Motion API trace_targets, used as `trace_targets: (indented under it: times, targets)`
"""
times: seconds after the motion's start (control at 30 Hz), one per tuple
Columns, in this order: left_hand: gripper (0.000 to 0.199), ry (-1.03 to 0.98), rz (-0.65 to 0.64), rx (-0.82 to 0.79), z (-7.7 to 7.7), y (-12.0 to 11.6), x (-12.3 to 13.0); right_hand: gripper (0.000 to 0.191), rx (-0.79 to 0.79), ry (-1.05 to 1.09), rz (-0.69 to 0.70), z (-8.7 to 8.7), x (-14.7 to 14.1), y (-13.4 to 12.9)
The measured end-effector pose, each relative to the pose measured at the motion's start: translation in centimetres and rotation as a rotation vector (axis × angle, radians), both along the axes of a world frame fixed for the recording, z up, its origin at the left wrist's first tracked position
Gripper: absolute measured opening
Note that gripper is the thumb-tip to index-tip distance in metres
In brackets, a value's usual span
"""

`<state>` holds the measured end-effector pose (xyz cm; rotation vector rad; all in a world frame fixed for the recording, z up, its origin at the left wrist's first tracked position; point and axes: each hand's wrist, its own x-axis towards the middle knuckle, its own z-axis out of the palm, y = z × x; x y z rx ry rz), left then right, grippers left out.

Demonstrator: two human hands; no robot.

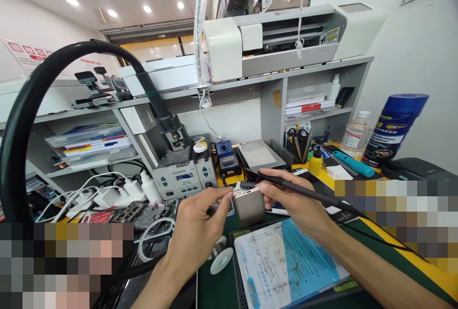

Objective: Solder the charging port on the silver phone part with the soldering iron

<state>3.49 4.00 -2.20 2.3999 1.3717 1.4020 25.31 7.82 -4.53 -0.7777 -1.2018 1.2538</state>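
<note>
My left hand (202, 220) is closed in a pinch at the upper left edge of a grey metal device (249, 208); what lies between its fingertips is too small to make out. The device stands upright, with a row of small openings along its top edge. My right hand (298, 204) holds a black soldering iron (304, 191) like a pen, its tip pointing left above the device. The fingertips of that hand are at the device's right edge. A spool of wire (221, 261) lies below my left hand.
A blue and white sheet (286, 261) lies on a black tray over the green mat (211, 290). Behind stand a soldering station (186, 175) and a small blue unit (228, 158). A thick black hose (16, 132) arches at left; a blue spray can (393, 130) stands at right.
</note>
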Motion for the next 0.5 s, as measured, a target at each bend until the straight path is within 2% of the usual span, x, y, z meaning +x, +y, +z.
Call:
trace_targets:
  times: [0.23, 0.5]
  targets:
    - [0.013, -0.085, 0.067, -0.027, -1.2, 0.1, 1.1, 0.036, 0.003, -0.006, 0.002, -0.3, 0.2, 0.0]
    - [0.015, -0.115, 0.018, 0.021, -2.2, 0.6, 1.8, 0.040, -0.002, -0.021, -0.015, -0.6, 0.4, 0.4]
